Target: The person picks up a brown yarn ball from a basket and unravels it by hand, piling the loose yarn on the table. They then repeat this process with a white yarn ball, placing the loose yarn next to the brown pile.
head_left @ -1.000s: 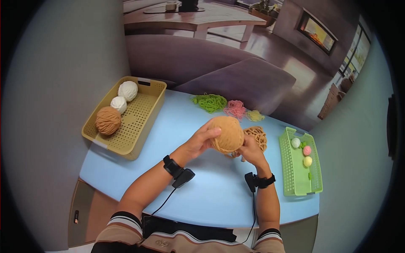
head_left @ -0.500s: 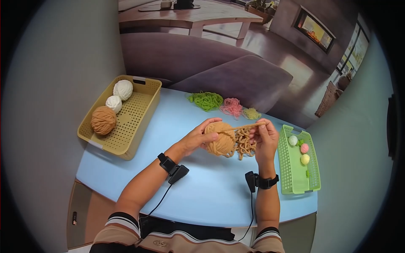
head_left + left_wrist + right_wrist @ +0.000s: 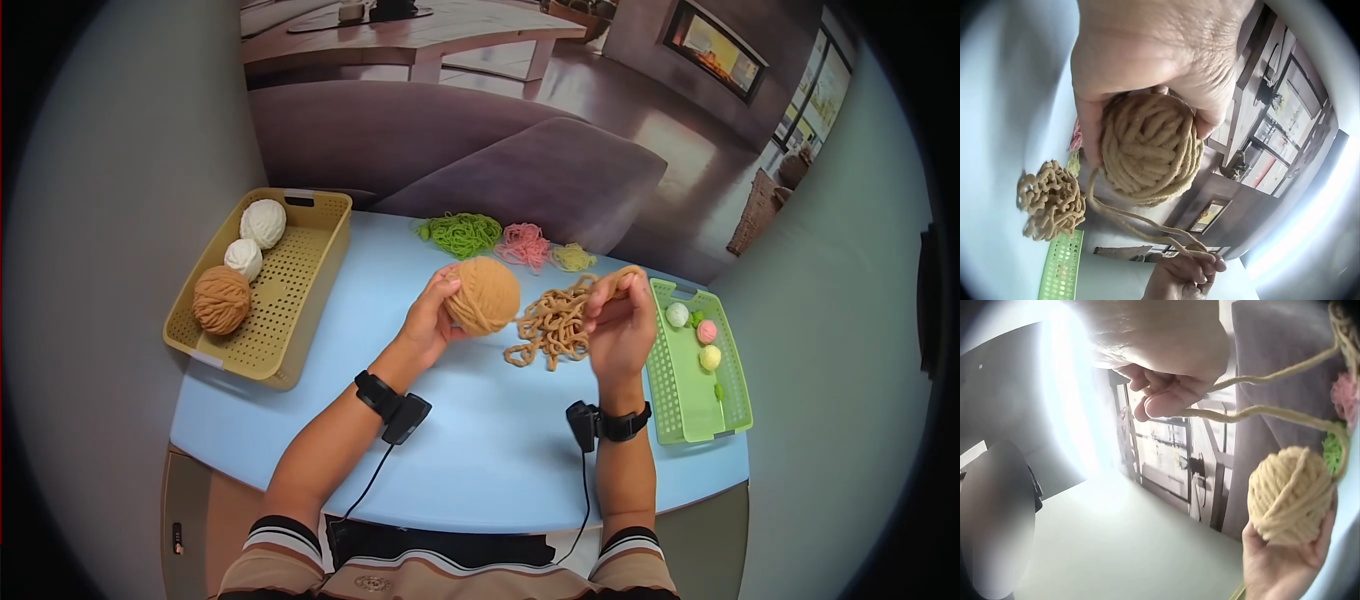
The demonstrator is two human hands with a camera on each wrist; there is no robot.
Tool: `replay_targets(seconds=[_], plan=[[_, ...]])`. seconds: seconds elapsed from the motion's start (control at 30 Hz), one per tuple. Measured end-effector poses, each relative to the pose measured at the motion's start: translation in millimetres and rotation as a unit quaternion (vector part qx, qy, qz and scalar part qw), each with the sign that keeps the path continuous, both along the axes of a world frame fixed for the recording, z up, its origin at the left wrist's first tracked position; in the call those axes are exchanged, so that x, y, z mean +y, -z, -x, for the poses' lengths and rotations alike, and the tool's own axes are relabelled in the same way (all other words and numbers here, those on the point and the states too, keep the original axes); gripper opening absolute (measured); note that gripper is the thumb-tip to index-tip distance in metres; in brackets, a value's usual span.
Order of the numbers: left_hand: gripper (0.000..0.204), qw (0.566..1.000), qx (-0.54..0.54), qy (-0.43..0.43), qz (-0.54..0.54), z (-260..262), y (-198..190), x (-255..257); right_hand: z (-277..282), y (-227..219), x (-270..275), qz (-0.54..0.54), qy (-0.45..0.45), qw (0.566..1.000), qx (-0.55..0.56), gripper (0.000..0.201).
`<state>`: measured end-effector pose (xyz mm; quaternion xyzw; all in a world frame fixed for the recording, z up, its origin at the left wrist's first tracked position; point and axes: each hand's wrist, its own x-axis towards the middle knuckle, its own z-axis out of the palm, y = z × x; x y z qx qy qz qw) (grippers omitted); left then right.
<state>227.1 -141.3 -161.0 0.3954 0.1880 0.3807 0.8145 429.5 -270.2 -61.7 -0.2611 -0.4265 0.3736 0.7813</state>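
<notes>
My left hand grips a tan ball of yarn above the table, thumb on one side and fingers round the other, as the left wrist view shows. To its right, my right hand is raised and pinches a strand of the tan yarn between thumb and fingertips. That strand runs from the ball to the pinch and back down toward a loose heap of tan yarn on the table between the hands. In the right wrist view the ball rests in the left palm.
At the left, a tan basket holds two white yarn balls and a brown one. Loose green, pink and yellow yarn lies along the back. A green basket with small balls stands at the right.
The hands have moved apart. My right hand went from beside the ball to up and right, drawing the strand out, while the left hand kept hold of the ball and turned it.
</notes>
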Motion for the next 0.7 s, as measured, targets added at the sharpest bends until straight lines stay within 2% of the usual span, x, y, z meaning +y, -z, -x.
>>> replay_targets(seconds=[0.07, 0.1, 0.17, 0.2, 0.23, 0.27, 0.3, 0.33, 0.37, 0.4, 0.47, 0.57, 0.7], plan=[[0.06, 1.0, -0.013, -0.019, 0.007, 3.0, -0.8, 4.2, -26.2, 5.4, 5.3, 0.026, 0.085, 0.995, -0.051, 0.019], [0.059, 0.999, -0.02, -0.028, 0.009, 4.6, -1.9, 6.4, -44.7, 12.9, 8.4, 0.091, 0.118, 0.982, -0.113, 0.019], [0.058, 0.999, -0.041, -0.023, 0.002, 8.8, -6.5, 8.6, -79.9, 26.0, 14.3, 0.217, 0.182, 0.93, -0.234, 0.019], [0.058, 0.998, -0.051, -0.02, -0.001, 9.9, -8.4, 8.9, -90.8, 29.6, 14.6, 0.306, 0.213, 0.867, -0.33, 0.022], [0.06, 0.998, -0.053, -0.012, -0.009, 10.1, -9.4, 9.0, -102.1, 40.6, 18.4, 0.211, 0.331, 0.791, -0.469, 0.025], [0.062, 0.998, -0.054, -0.004, -0.015, 9.9, -10.0, 8.9, -114.8, 59.1, 25.3, 0.107, 0.433, 0.677, -0.585, 0.03], [0.064, 0.998, -0.056, 0.004, -0.022, 9.7, -10.8, 8.2, -123.1, 72.6, 31.2, -0.002, 0.514, 0.53, -0.674, 0.035], [0.065, 0.998, -0.051, 0.008, -0.03, 9.1, -13.2, 5.3, -105.5, 64.7, 30.2, 0.083, 0.408, 0.653, -0.632, 0.041], [0.066, 0.998, -0.045, 0.013, -0.038, 8.1, -16.9, -0.2, -86.8, 55.8, 29.0, 0.176, 0.32, 0.748, -0.555, 0.049], [0.067, 0.998, -0.039, 0.019, -0.046, 7.5, -19.8, -4.9, -49.6, 30.9, 19.4, 0.317, 0.159, 0.829, -0.432, 0.052], [0.069, 0.996, -0.046, 0.051, -0.064, 6.2, -22.4, -11.5, -21.3, 33.8, 20.0, 0.301, 0.005, 0.871, -0.388, 0.058], [0.072, 0.991, -0.045, 0.09, -0.086, 6.0, -25.4, -15.9, 10.0, 36.2, 20.0, 0.251, -0.101, 0.893, -0.359, 0.057], [0.076, 0.985, -0.03, 0.126, -0.112, 10.2, -35.2, -17.5, -8.3, 51.8, 25.4, 0.285, -0.084, 0.884, -0.36, 0.046]])
